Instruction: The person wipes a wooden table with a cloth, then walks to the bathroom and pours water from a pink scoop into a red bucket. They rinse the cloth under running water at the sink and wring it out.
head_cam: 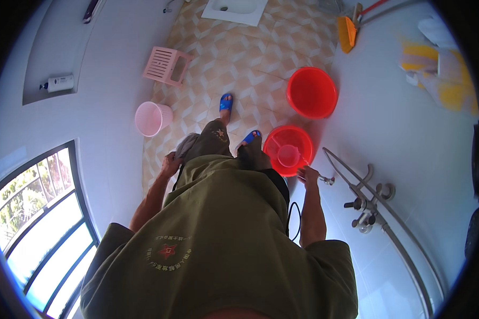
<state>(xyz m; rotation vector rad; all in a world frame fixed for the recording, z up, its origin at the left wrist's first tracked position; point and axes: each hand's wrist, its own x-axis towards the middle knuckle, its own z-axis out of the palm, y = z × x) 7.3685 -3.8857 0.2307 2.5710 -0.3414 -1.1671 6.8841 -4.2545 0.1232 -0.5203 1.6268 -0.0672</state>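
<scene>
My left hand [171, 165] grips a bunched grey cloth [187, 144] beside my left thigh. At the right wall, my right hand [309, 174] is closed over the front of a small metal tap [326, 180], whose spout it hides. From there a thin streak that looks like water falls into a red plastic basin [306, 137] on the floor. Inside that basin lies a pink plastic dipper [288, 155], its handle pointing up and left. A second red plastic bucket [312, 92] stands just beyond it, close to the same wall.
A pink plastic stool [161, 63] and a pink wastebasket [153, 119] line the left wall. A squat toilet [235, 10] is set in the tiled floor [223, 60] ahead. An orange broom [346, 34] leans at the right; a shower mixer [363, 205] with hose juts from the wall.
</scene>
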